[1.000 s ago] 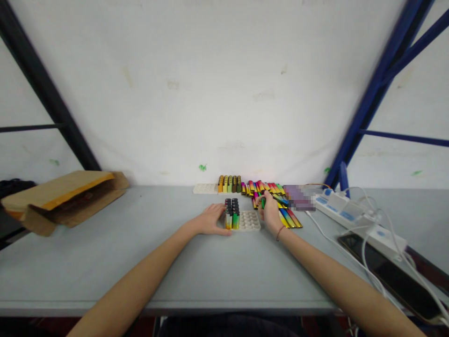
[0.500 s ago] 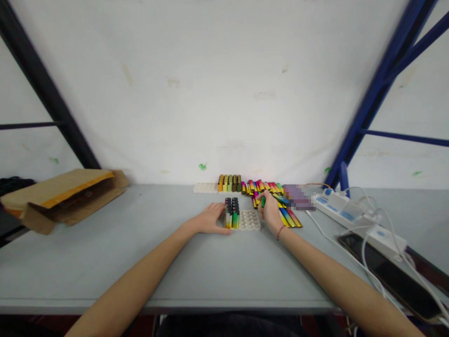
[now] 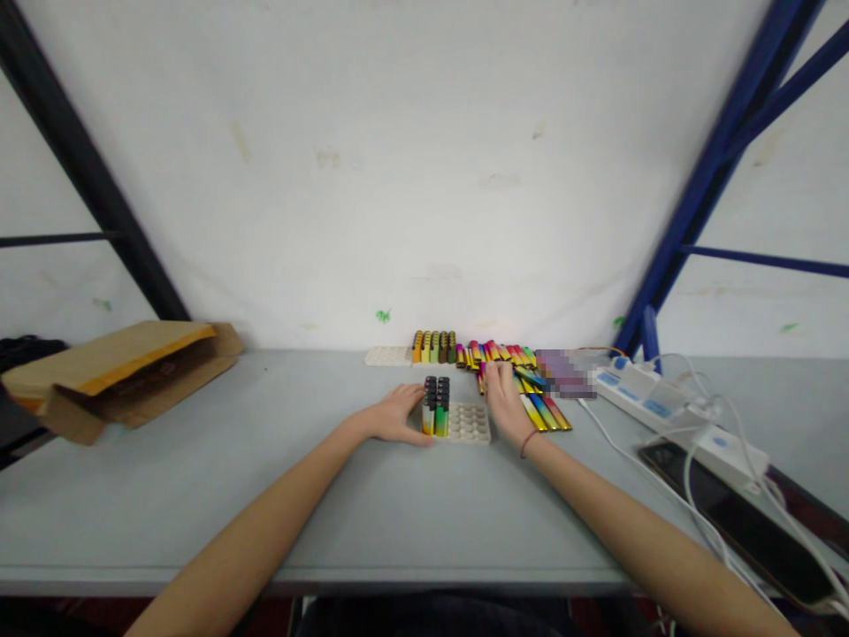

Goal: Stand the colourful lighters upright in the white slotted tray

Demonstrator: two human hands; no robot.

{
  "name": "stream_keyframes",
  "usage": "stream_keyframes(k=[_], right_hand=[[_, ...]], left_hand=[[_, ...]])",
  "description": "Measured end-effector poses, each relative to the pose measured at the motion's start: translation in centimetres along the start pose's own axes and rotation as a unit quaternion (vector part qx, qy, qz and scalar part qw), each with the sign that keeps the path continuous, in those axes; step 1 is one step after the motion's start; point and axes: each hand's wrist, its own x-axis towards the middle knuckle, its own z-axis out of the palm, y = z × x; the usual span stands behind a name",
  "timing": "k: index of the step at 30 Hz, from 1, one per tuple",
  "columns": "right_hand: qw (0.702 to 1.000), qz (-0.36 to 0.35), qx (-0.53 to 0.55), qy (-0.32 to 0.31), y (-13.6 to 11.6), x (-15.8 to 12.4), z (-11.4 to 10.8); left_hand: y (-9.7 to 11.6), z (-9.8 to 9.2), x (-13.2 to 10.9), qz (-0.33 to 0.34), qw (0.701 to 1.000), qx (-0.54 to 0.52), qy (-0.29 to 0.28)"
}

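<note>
Left hand (image 3: 398, 414) is lying flat, fingers loosely spread, against the left edge of the white tray (image 3: 470, 424), bracing it where upright lighters (image 3: 436, 409) are standing. Right hand (image 3: 505, 402) is reaching over the loose lighter pile (image 3: 544, 409) beside the tray, fingers curled down; whether they are pinching one cannot be told.

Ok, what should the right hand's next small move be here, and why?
Probably close the fingers on one lighter from the loose pile: the right hand lies on it, the left hand rests against the tray, and holes beside the standing lighters are empty.
</note>
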Motion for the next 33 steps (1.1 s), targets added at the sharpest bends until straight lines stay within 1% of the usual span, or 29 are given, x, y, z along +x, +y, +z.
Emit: stream_keyframes(k=[2, 3, 6, 8, 12, 19, 24, 27, 29, 30, 32, 33], right_hand=[[1.000, 0.013, 0.003, -0.011, -1.0, -0.2, 0.0], [1.000, 0.008, 0.004, -0.023, -1.3, -0.2, -0.1], [0.997, -0.048, -0.005, -0.054, -2.1, -0.4, -0.2], [0.996, -0.062, -0.004, -0.064, -2.3, -0.5, -0.1], [0.995, -0.027, 0.031, -0.094, -2.5, -0.8, 0.0], [0.995, -0.030, 0.024, -0.096, -2.5, -0.9, 0.1], [0.989, -0.085, -0.049, -0.107, -2.0, -1.0, 0.3], [0.973, -0.142, -0.123, -0.133, -1.5, -0.3, -0.2], [0.960, -0.165, -0.173, -0.145, -0.9, 0.7, -1.2], [0.956, -0.162, -0.197, -0.147, -0.5, 1.3, -1.9], [0.945, -0.134, -0.256, -0.155, 0.4, 2.5, -3.8], [0.936, -0.109, -0.292, -0.161, 0.9, 3.1, -4.7]], left_hand=[[0.1, 0.0, 0.0, -0.004, 1.000, 0.004, -0.003], [0.2, 0.0, 0.0, -0.007, 1.000, 0.005, -0.003], [0.2, 0.0, 0.0, -0.010, 1.000, 0.005, -0.006], [0.2, 0.0, 0.0, -0.010, 1.000, 0.002, -0.009], [-0.1, 0.2, 0.0, -0.001, 1.000, -0.005, 0.001], [-0.2, 0.3, 0.1, -0.005, 1.000, -0.001, -0.001], [0.0, 0.2, 0.0, -0.006, 1.000, 0.008, 0.000], [0.1, 0.1, 0.0, -0.002, 1.000, 0.005, -0.002], [0.2, 0.0, 0.0, -0.008, 1.000, 0.004, -0.009], [0.3, -0.1, 0.0, -0.015, 1.000, 0.004, -0.015], [0.3, -0.1, 0.0, -0.028, 0.999, 0.002, -0.027], [0.3, -0.1, 0.0, -0.031, 0.999, 0.001, -0.031]])
